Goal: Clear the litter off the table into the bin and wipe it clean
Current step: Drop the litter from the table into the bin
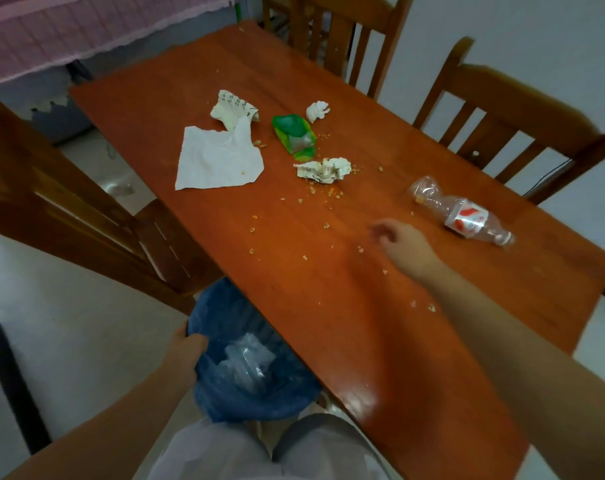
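From the head camera I see my left hand gripping the near rim of the blue plastic-lined bin, fingers curled over its edge; the bin sits on the floor, tucked partly under the edge of the glossy red-brown wooden surface, with clear crumpled plastic lying inside it. My right hand reaches out low over the surface, blurred, its fingers loosely curled and holding nothing that I can make out. Just to the right of those fingers a crushed clear plastic bottle with a red-and-white label lies on its side. Beyond the fingers sit a crumpled scrap of scribbled white paper, a flattened green wrapper and a small white tissue wad. Farther left of them a flat white paper napkin touches a second crumpled sheet of scribbled paper. Pale crumbs are scattered around and between the fingers and the litter. Brown wooden chairs stand along the far side and on the left
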Demonstrator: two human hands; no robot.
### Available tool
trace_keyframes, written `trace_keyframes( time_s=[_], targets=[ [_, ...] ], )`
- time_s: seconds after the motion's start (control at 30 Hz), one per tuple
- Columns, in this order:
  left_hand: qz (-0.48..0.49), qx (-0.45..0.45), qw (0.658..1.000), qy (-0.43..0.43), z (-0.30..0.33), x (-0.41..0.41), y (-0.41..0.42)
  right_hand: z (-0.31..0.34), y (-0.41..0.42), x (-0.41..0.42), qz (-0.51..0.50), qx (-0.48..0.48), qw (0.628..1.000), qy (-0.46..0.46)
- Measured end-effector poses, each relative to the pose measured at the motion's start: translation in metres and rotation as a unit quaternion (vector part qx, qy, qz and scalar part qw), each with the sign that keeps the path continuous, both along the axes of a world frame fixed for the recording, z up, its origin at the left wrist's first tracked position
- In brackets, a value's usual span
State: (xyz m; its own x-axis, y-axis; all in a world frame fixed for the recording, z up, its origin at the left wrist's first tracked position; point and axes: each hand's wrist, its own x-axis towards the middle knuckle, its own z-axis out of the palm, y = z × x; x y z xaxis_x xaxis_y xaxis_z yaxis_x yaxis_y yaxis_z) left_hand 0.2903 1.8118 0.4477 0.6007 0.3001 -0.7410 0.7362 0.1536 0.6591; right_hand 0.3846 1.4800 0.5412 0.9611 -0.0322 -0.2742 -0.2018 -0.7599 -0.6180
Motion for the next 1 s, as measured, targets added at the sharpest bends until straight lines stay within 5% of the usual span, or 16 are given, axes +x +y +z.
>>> trace_keyframes(
  time_s=[0.1,0.3,0.57,0.7,0.83,1.0],
  targets=[
    [0.006,0.003,1.0,0.006,-0.003,-0.001,-0.008,-0.004,-0.064,0.026,-0.073,-0.112,0.989,-0.063],
    [0.004,0.03,0.999,0.029,0.002,-0.006,-0.025,-0.031,-0.145,0.058,-0.067,-0.26,0.961,0.06],
    [0.019,0.082,0.995,0.05,-0.008,-0.009,-0.033,-0.049,-0.142,0.053,-0.079,-0.308,0.946,0.065],
    [0.025,0.071,0.996,0.044,-0.01,-0.01,-0.032,-0.031,-0.114,0.047,-0.059,-0.266,0.962,0.018],
    [0.022,0.056,0.998,0.032,-0.002,-0.013,-0.033,-0.001,-0.043,0.035,0.041,-0.106,0.992,0.055],
    [0.043,0.048,0.998,0.026,-0.002,-0.019,-0.019,0.024,0.062,-0.008,0.23,0.029,0.953,0.197]
  ],
)
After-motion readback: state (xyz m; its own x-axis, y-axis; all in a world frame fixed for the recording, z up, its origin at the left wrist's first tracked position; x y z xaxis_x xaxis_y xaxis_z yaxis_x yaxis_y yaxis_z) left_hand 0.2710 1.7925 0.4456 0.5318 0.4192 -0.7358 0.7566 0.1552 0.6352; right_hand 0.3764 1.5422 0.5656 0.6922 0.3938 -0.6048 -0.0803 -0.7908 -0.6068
